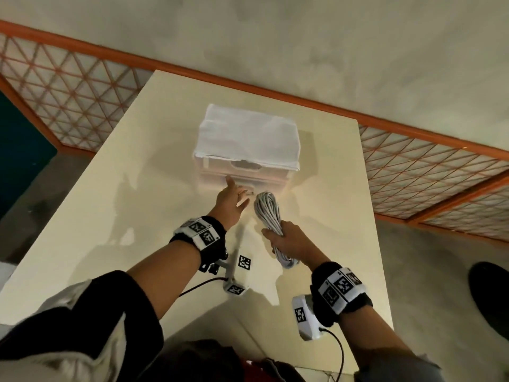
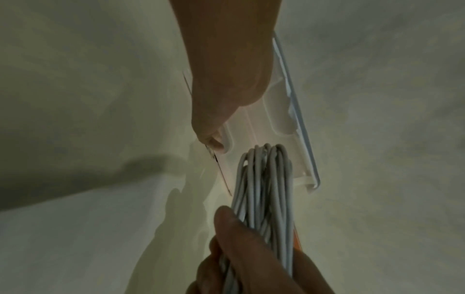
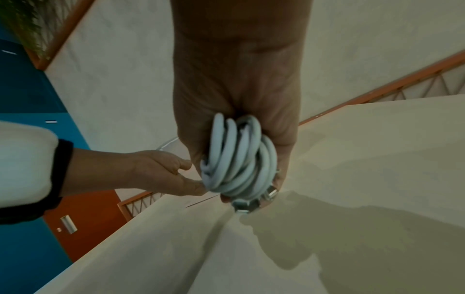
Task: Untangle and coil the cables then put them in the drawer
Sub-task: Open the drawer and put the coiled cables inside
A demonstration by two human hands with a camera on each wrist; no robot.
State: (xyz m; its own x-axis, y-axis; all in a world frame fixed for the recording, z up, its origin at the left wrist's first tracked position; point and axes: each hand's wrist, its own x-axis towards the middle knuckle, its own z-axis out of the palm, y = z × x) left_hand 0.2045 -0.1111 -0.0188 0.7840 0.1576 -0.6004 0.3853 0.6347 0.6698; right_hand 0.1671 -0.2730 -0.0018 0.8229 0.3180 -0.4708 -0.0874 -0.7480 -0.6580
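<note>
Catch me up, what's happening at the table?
A person is putting a cable away. The right hand grips a coiled grey cable above the table. The left hand reaches to the lower drawer of a small white drawer unit, fingers at its handle recess. Both drawers look closed, so the cable is not stowed yet.

We see a smooth, matt cream worktop under a translucent glossy plastic drawer unit topped with white cloth. The cable looks smooth, grey and rubbery, its plugs shiny metal.
</note>
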